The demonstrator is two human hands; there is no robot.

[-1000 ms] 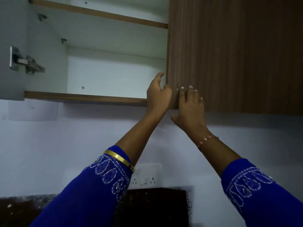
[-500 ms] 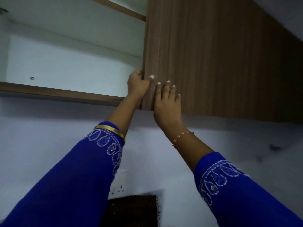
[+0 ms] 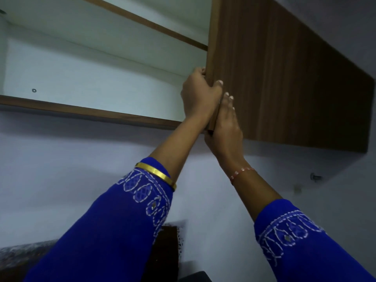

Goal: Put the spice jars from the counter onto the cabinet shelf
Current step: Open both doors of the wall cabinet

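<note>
Reaching up from the bottom of the view, two arms in blue sleeves [image 3: 114, 231] with white stitching go toward a wall cabinet. On the left forearm sits a gold bangle [image 3: 155, 173], and on the right wrist a thin beaded bracelet [image 3: 242, 173]. Under the arms, a dark speckled surface [image 3: 14, 255] shows at the lower left edge; no spice jars can be seen on the small part of it that is in view.

Further up, the left hand [image 3: 198, 96] is wrapped around the free edge of the brown wooden cabinet door [image 3: 284, 78], with the thumb on the front face and the fingers curled behind the edge. The right hand [image 3: 226, 127] lies flat against the front of the same door near its lower corner, fingers straight and close together, just beside the left hand.

Behind the hands, the cabinet is open on the left. Its lower cabinet shelf [image 3: 81, 110] has a brown front strip and a white inside, and a second shelf [image 3: 142, 19] runs above it. No jars stand on the visible part of either shelf. The pale wall [image 3: 61, 159] is below the cabinet.
</note>
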